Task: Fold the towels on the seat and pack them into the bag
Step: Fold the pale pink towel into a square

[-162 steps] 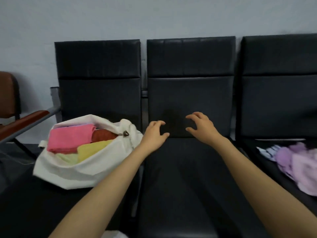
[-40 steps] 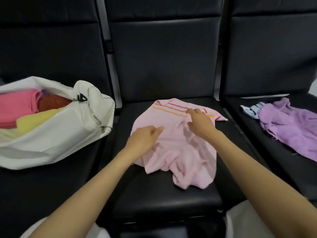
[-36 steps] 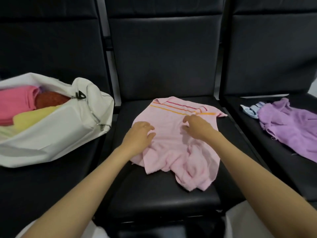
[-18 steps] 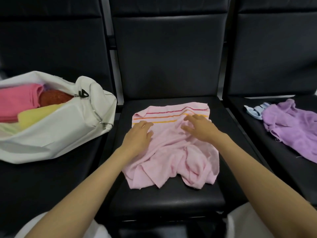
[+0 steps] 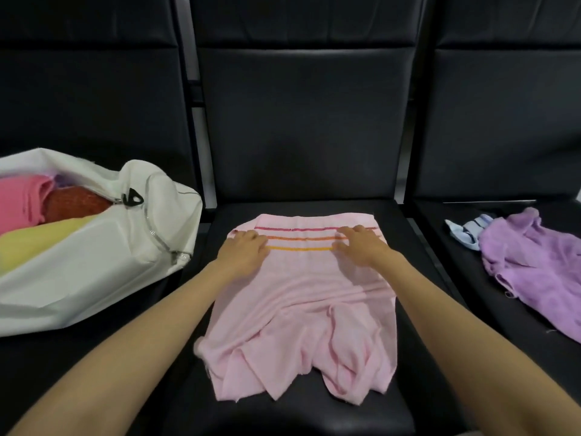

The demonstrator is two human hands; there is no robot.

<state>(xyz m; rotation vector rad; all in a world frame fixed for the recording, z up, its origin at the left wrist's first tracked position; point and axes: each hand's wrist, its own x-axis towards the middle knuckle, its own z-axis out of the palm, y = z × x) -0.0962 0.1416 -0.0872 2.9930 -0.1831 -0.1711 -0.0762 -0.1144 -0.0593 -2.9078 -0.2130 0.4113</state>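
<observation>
Left hand (image 5: 243,251) and right hand (image 5: 360,247) press the pink towel (image 5: 298,297) flat.

Waiting area: linked black seats (image 5: 301,404)

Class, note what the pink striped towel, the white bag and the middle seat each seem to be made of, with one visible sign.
Pink striped towel: soft matte cloth, probably cotton; it lies in limp wrinkles.
White bag: smooth fabric, perhaps canvas or nylon; it holds stiff creases.
Middle seat: black leather or vinyl; smooth with a faint sheen.
</observation>
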